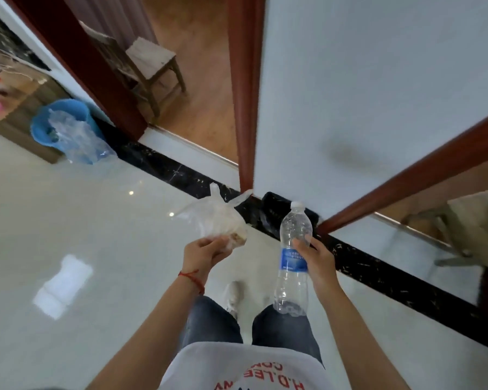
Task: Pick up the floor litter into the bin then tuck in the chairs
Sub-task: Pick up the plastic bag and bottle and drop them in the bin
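Left hand [206, 250] grips plastic bag [214, 218]; right hand [317, 260] grips bottle [292, 257]; bin [59, 122] far left.

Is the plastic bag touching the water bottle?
Apart. The head view shows bare floor and black skirting between the plastic bag, gripped by the left hand, and the water bottle, gripped by the right hand.

Floor [68, 220] is glossy pale tile, super reflective, with a polished black marble-look strip [378, 266] at 3 o'clock. The bottle [292, 257] is clear thin plastic with a blue label, the bag [212, 218] is crinkly see-through plastic. Blue plastic bin [44, 128] at 10 o'clock, worn matt wooden chair [150, 63] at 12.
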`<action>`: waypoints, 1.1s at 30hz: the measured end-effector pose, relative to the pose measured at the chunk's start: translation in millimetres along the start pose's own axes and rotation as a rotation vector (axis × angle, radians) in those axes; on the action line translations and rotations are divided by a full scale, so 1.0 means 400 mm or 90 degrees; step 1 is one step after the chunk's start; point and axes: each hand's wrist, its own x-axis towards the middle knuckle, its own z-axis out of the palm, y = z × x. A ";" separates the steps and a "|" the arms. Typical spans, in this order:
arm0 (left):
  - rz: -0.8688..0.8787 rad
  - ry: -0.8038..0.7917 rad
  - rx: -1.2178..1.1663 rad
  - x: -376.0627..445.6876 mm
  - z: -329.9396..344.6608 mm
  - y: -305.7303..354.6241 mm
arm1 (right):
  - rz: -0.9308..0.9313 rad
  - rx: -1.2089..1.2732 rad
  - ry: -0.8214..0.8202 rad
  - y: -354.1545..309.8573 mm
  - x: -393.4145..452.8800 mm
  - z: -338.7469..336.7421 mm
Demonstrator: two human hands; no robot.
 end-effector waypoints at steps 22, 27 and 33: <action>-0.122 -0.093 0.109 0.385 0.267 -0.229 | 0.079 0.177 0.216 0.198 0.302 -0.119; -0.136 -0.096 0.133 0.494 0.295 -0.299 | 0.099 0.173 0.215 0.259 0.395 -0.142; -0.153 -0.102 0.147 0.594 0.339 -0.364 | 0.107 0.139 0.214 0.306 0.461 -0.151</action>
